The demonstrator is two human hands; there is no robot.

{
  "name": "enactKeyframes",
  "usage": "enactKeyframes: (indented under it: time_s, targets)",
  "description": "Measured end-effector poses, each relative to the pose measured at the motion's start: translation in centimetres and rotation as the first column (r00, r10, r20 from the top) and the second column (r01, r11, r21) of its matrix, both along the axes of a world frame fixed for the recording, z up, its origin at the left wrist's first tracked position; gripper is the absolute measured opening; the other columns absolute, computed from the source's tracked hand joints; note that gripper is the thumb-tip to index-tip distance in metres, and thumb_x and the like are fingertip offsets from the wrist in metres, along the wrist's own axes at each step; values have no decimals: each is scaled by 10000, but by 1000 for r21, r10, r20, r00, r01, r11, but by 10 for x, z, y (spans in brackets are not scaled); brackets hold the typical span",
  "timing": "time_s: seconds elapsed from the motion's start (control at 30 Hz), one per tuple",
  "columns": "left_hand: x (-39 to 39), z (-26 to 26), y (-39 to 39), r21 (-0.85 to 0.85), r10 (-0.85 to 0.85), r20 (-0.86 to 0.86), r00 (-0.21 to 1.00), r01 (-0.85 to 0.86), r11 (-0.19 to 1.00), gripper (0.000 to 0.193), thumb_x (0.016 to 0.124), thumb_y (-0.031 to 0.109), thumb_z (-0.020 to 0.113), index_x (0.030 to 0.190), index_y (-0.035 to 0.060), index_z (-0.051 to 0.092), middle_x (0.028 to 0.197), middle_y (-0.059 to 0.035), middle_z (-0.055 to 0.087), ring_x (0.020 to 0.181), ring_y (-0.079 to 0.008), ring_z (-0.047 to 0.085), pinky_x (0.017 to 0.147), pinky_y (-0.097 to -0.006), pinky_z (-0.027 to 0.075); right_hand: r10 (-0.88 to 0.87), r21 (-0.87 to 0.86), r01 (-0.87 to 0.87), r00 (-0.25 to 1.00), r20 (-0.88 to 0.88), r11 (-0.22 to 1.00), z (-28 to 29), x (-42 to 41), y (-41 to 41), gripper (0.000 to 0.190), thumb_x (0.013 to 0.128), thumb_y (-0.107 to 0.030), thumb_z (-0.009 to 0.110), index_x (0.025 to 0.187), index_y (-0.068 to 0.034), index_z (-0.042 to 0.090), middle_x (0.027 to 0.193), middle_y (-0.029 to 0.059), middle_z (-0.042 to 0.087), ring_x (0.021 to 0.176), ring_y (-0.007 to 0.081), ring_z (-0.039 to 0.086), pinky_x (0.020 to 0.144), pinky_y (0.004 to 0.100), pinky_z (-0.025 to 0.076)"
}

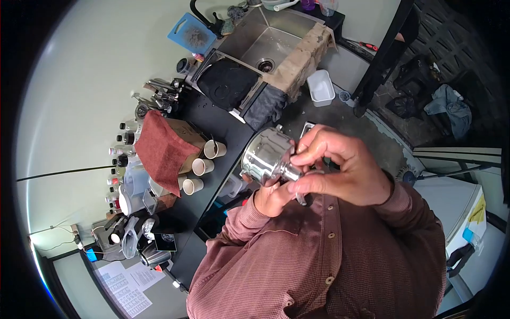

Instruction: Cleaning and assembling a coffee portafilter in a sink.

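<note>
A shiny chrome portafilter head (267, 156) is held up in front of my chest, tilted, with its rounded underside and spout fitting facing right. My left hand (275, 199) supports it from below and behind; most of those fingers are hidden by the metal. Thumb and fingers of my right hand (344, 167) pinch around the spout (293, 172), where a curved metal piece also shows below the thumb. Whether a handle is fitted to the portafilter cannot be seen.
Paper cups (215, 148) line the black counter (207, 119) beside a cardboard box under a red cloth (161, 149). Beyond are bottles (126, 138), a black drying mat (227, 83) and a steel sink (275, 42). A white tub (321, 88) sits on the floor.
</note>
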State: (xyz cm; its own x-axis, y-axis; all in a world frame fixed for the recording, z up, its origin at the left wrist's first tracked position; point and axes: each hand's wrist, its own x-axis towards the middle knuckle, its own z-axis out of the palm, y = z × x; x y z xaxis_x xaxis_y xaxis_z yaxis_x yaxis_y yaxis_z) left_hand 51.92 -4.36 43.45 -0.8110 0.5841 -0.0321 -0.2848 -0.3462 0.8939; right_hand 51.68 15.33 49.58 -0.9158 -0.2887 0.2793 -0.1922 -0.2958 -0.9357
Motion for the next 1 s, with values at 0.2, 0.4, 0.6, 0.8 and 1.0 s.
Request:
enactKeyframes:
  time_s: [0.2, 0.4, 0.6, 0.8, 1.0]
  targets:
    - [1, -3, 2, 326, -60, 222, 973, -16, 945, 990, 637, 514, 810, 1378, 69, 329, 1250, -135, 458, 1134, -235, 483, 947, -364, 412, -184, 137, 179, 983, 23, 974, 6, 17, -21, 410, 682, -96, 865, 905, -49, 525, 951, 27, 520, 834, 91, 488, 754, 243, 398]
    - [14, 6, -5, 234, -81, 467, 881, -35, 972, 880, 603, 556, 823, 1211, 52, 436, 1089, -63, 467, 1006, -170, 481, 854, -319, 408, -304, 193, 333, 938, -164, 923, 13, 19, -28, 497, 580, -138, 926, 823, -78, 497, 796, 49, 536, 668, 137, 506, 637, 295, 458]
    - [11, -5, 22, 179, -39, 436, 899, -45, 983, 864, 612, 552, 817, 1204, 51, 436, 1085, -62, 466, 1004, -170, 482, 854, -318, 408, -279, 272, 445, 830, -484, 853, 19, 26, -33, 465, 512, -256, 944, 727, -99, 562, 733, 22, 581, 637, 176, 508, 607, 293, 432]
    - [16, 13, -1, 147, -37, 387, 921, -22, 989, 845, 623, 548, 810, 1196, 51, 437, 1080, -61, 466, 1003, -169, 484, 855, -317, 407, -275, 333, 492, 805, -526, 804, 18, 37, -28, 498, 503, -355, 918, 692, -119, 523, 728, 13, 548, 632, 174, 501, 636, 309, 421]
    - [2, 22, 0, 123, -65, 344, 937, 24, 992, 827, 634, 544, 803, 1188, 51, 437, 1074, -60, 465, 1001, -169, 485, 856, -316, 407, -429, 207, 559, 784, -449, 803, 8, 29, -36, 741, 518, -412, 926, 1014, -5, 556, 1050, 129, 604, 853, 194, 609, 755, 318, 514]
